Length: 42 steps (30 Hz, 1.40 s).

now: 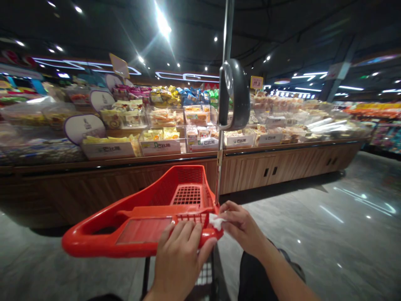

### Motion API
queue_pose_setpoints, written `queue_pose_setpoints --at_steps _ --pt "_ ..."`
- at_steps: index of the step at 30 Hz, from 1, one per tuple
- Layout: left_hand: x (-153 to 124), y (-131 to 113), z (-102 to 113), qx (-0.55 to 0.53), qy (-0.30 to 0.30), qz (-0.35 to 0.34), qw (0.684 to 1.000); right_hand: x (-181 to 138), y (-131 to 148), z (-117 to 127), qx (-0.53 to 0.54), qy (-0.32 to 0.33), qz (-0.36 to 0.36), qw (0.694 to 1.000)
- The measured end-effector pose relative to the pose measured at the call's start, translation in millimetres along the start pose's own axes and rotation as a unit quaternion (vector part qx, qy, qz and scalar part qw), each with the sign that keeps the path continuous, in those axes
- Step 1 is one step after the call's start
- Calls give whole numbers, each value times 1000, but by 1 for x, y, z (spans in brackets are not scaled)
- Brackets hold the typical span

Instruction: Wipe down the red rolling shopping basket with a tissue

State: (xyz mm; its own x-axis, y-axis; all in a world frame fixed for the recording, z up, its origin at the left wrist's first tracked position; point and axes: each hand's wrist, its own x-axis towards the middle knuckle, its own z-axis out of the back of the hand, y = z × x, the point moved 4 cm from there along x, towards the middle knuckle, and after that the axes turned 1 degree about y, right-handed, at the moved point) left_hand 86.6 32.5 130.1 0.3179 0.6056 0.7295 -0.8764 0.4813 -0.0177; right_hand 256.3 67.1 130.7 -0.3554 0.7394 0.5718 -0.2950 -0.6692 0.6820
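A red plastic shopping cart (131,209) stands in front of me, its basket empty. My left hand (180,259) lies over the cart's near handle edge, fingers wrapped on the rim. My right hand (241,225) is at the cart's right corner, fingers pinched on a small white piece of paper or cloth (216,221) pressed against the red plastic. A thin metal pole (220,159) rises from that corner and carries a dark round device (234,95).
A long wooden display counter (282,167) runs across the view, stacked with clear bins of packaged snacks (163,125) and price signs. Glossy grey floor (344,217) stretches to the right. More shelves stand at the far right.
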Motion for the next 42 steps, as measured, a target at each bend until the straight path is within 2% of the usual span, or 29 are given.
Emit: queue_pose_setpoints --at_steps 4,7,11,13,19,25,31,37,42 --pt "-6 6 7 -15 -32 -17 999 3 -11 -1 -14 -7 15 1000" --pt "-6 6 10 -10 -32 -37 999 4 -14 2 -17 -23 19 999" --pt "-8 9 14 -16 -42 -52 998 -5 -1 2 39 50 22 998" --pt "-10 9 14 -21 -46 -58 997 -9 5 2 53 63 30 996" --pt "-15 8 16 -29 -66 -67 995 -10 1 -1 -44 2 2 999" --pt "-18 5 20 -38 -78 -75 993 -15 6 2 7 64 15 998" --pt "-21 7 23 -45 -92 -86 991 -17 -3 1 -72 -5 -23 997" --pt "-20 13 28 -56 -101 -106 988 -27 5 -5 -6 41 12 999" --pt "-17 15 34 -77 -89 -112 987 -26 4 -7 -44 5 1 999"
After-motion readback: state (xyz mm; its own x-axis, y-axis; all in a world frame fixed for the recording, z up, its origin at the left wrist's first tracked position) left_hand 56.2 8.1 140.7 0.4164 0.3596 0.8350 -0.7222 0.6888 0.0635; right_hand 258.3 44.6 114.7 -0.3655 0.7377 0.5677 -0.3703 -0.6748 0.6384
